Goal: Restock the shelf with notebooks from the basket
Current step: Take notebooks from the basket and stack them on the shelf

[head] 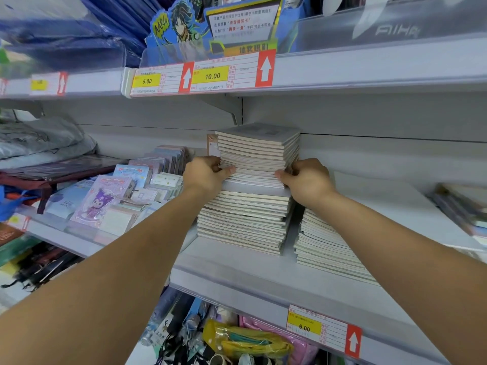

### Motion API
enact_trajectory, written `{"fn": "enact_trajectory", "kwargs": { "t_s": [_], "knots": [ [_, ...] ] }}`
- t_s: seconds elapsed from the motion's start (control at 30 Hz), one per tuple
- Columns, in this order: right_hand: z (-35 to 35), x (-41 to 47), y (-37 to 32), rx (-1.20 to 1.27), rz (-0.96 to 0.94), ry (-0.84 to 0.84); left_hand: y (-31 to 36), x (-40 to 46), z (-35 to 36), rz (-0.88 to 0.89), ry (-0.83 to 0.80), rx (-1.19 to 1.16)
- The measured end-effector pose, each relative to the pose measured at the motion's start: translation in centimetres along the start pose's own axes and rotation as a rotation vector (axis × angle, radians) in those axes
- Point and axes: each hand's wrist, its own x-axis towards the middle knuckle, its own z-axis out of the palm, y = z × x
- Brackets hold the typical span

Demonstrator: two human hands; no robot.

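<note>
A person's two bare arms reach up to a white store shelf (237, 262), where both hands clasp an upper batch of notebooks (259, 151) sitting on a taller stack of notebooks (245, 222) at the centre of the view. The left hand (204, 175) grips the batch's left edge at about 9 o'clock, thumb laid across the page edges and fingers curled behind. The right hand (307, 181) grips the right edge at about 3 o'clock, thumb pressed on the front corner and fingers wrapped round the side. The held batch rests on the stack beneath, slightly fanned and not squared with it.

A second, lower stack of notebooks (325, 243) lies just beside the first, at 4 o'clock from it, on the same shelf. At 9 o'clock, cartoon-printed card packs (108, 201) crowd the neighbouring shelf section. A price tag reading 6.00 (320, 329) hangs on the shelf's front rail at 5 o'clock. Overhead, at 12 o'clock, the upper shelf rail carries price tags reading 5.00 (158, 80) and 10.00 (226, 75), below a blue cartoon display box (210, 27). A yellow plastic pouch (245, 341) shows on the level below, at 6 o'clock. The basket is out of view.
</note>
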Motion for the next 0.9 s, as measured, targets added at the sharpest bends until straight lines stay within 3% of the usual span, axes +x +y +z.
{"fn": "enact_trajectory", "kwargs": {
  "t_s": [0.13, 0.23, 0.53, 0.7, 0.9],
  "knots": [
    [-0.1, 0.0, -0.3, 0.377, 0.230, -0.051, 0.3, 1.2, -0.6, -0.083, -0.186, -0.042],
    [-0.5, -0.1, -0.1, 0.623, 0.286, -0.058, 0.4, 1.5, -0.4, -0.097, -0.256, -0.199],
    [-0.9, -0.5, 1.1, 0.528, 0.142, -0.128, 0.0, 1.7, 0.2, -0.090, -0.244, -0.183],
    [-0.1, -0.5, 0.6, 0.346, 0.105, -0.135, 0.6, 0.4, 0.2, -0.076, -0.173, 0.121],
    [0.2, -0.6, 0.2, 0.248, 0.054, -0.058, 1.5, -0.2, 0.1, -0.059, -0.164, 0.116]
  ]
}}
